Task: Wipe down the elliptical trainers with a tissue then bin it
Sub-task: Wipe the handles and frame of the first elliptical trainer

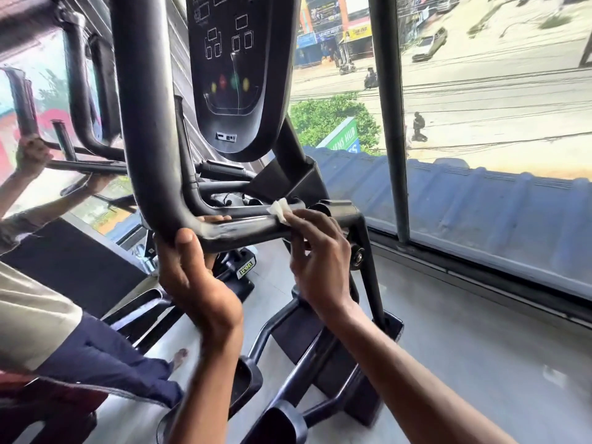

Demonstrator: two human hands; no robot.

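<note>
On handlebar | tissue pinched by right hand fingertips | left hand grips bar

The left hand and right hand are bare, as are the left forearm at lower centre and the right forearm reaching the lower right edge. At lower left the person wears a beige cloth top above navy blue fabric, with a dark red patch beneath. Blurred bare toes show beside the navy.
</note>
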